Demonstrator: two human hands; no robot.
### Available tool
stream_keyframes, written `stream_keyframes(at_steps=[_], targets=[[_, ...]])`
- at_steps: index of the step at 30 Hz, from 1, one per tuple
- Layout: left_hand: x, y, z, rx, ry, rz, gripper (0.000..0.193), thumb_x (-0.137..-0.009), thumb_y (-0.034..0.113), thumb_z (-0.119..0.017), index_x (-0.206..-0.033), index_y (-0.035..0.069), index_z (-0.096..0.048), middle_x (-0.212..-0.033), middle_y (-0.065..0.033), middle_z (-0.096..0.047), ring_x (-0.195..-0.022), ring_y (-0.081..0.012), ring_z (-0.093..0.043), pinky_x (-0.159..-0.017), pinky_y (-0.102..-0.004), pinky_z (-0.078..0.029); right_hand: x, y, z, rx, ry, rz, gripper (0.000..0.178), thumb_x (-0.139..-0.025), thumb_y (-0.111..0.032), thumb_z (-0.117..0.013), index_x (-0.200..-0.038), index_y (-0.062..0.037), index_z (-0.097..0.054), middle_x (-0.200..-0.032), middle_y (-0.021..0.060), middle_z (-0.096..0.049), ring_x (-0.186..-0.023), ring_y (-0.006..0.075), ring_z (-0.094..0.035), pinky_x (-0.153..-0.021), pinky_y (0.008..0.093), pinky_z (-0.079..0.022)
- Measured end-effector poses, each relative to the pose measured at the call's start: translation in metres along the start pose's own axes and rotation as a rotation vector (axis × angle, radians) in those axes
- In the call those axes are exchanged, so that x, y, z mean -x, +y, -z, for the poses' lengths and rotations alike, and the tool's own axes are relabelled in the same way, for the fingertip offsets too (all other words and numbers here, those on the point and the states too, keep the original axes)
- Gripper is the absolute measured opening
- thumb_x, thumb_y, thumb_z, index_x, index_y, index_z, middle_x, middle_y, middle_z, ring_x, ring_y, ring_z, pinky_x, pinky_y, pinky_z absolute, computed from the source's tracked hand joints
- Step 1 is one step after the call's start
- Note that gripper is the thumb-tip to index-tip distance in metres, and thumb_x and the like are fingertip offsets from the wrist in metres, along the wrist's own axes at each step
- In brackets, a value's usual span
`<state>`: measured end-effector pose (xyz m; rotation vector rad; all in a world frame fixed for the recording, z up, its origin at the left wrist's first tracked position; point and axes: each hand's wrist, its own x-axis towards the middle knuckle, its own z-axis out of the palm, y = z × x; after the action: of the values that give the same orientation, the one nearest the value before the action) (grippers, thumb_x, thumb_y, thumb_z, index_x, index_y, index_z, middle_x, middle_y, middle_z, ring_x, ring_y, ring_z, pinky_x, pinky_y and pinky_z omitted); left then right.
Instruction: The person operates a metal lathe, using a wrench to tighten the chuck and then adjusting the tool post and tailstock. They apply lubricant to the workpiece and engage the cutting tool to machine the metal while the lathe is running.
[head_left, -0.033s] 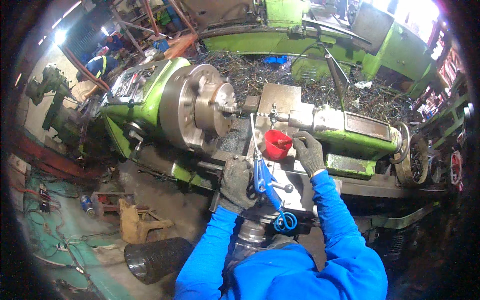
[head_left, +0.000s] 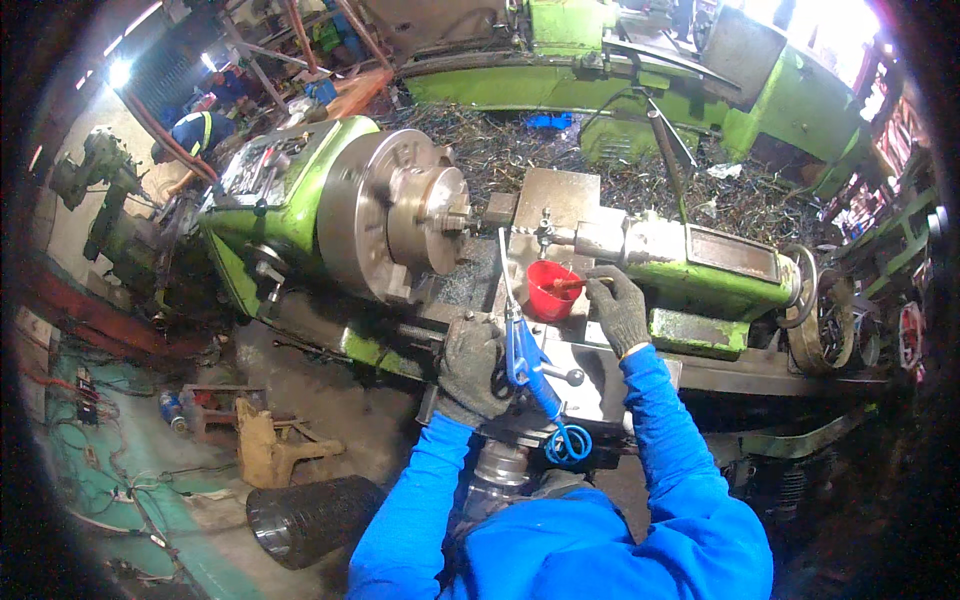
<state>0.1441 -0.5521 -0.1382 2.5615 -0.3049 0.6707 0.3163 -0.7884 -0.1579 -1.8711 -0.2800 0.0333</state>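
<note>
My left hand (head_left: pixel 472 370), in a dark grey work glove, is closed on a dark handwheel (head_left: pixel 502 378) at the front of the lathe carriage, mostly hidden by the fingers. My gloved right hand (head_left: pixel 622 312) pinches the thin handle of what looks like a small brush (head_left: pixel 568 285). Its brownish end rests inside a red plastic cup (head_left: pixel 548 303) standing on the carriage. Between my hands lies a blue air blow gun (head_left: pixel 524 350) with a long metal nozzle and a coiled blue hose (head_left: pixel 568 444). Left of the cup, the lathe chuck (head_left: pixel 375 215) grips a round metal workpiece (head_left: pixel 440 220).
A green tailstock (head_left: pixel 720 265) with a drill bit (head_left: pixel 560 235) points at the workpiece from the right. A black ball-ended lever (head_left: pixel 573 377) sticks out near the blow gun. Metal chips (head_left: pixel 480 150) cover the ground behind. At far left, another person (head_left: pixel 200 130) bends over.
The brush in my right hand has tilted, and more of it shows above the cup. The chuck's jaws stand at a different angle. My left hand stays on the handwheel.
</note>
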Motion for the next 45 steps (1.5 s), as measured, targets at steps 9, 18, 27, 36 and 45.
stream_keyframes(at_steps=[9, 18, 27, 36, 45], targets=[[0.003, 0.003, 0.001, -0.002, 0.002, 0.048, 0.058, -0.068, 0.035, -0.084, -0.117, 0.006, -0.071, -0.121, -0.0218, -0.068, -0.112, -0.0456, -0.064, -0.095, -0.0559, -0.052, 0.036, -0.038, 0.019, -0.138, 0.134, 0.104, 0.016, -0.095, -0.014, -0.075, -0.107, -0.004, -0.072, -0.094, 0.0032, -0.07, -0.078, 0.0112, -0.065, -0.067, 0.0283, -0.054], [0.002, 0.003, 0.002, -0.009, 0.016, 0.003, 0.059, -0.073, 0.04, -0.08, -0.119, 0.004, -0.07, -0.125, -0.026, -0.065, -0.113, -0.0495, -0.062, -0.095, -0.0587, -0.05, 0.055, 0.027, 0.0, -0.043, 0.165, 0.114, 0.013, -0.092, -0.009, -0.074, -0.104, -0.0036, -0.071, -0.097, 0.0054, -0.072, -0.088, 0.013, -0.068, -0.077, 0.0313, -0.056], [0.012, -0.005, -0.008, -0.096, 0.067, -0.031, 0.062, -0.075, 0.042, -0.08, -0.121, 0.003, -0.069, -0.13, -0.025, -0.063, -0.119, -0.0483, -0.06, -0.1, -0.0587, -0.048, 0.061, 0.01, 0.006, 0.207, 0.139, 0.109, 0.014, -0.093, -0.009, -0.072, -0.105, -0.0041, -0.066, -0.096, 0.0142, -0.072, -0.088, 0.0247, -0.072, -0.081, 0.0378, -0.057], [0.013, -0.008, -0.012, -0.063, 0.084, -0.069, 0.067, -0.067, 0.044, -0.082, -0.117, 0.003, -0.064, -0.127, -0.0251, -0.062, -0.122, -0.049, -0.057, -0.108, -0.063, -0.041, 0.065, 0.027, 0.005, 0.358, 0.108, 0.275, 0.022, -0.095, -0.01, -0.07, -0.116, -0.004, -0.072, -0.107, 0.0179, -0.074, -0.096, 0.0328, -0.074, -0.084, 0.0409, -0.058], [0.01, -0.009, -0.01, -0.044, 0.074, -0.049, 0.062, -0.073, 0.041, -0.082, -0.121, 0.004, -0.069, -0.125, -0.024, -0.066, -0.114, -0.0467, -0.064, -0.098, -0.0564, -0.051, 0.063, 0.024, 0.005, 0.39, 0.105, 0.315, 0.023, -0.095, -0.008, -0.07, -0.117, -0.0021, -0.072, -0.108, 0.0181, -0.074, -0.098, 0.0317, -0.074, -0.086, 0.0404, -0.059]])
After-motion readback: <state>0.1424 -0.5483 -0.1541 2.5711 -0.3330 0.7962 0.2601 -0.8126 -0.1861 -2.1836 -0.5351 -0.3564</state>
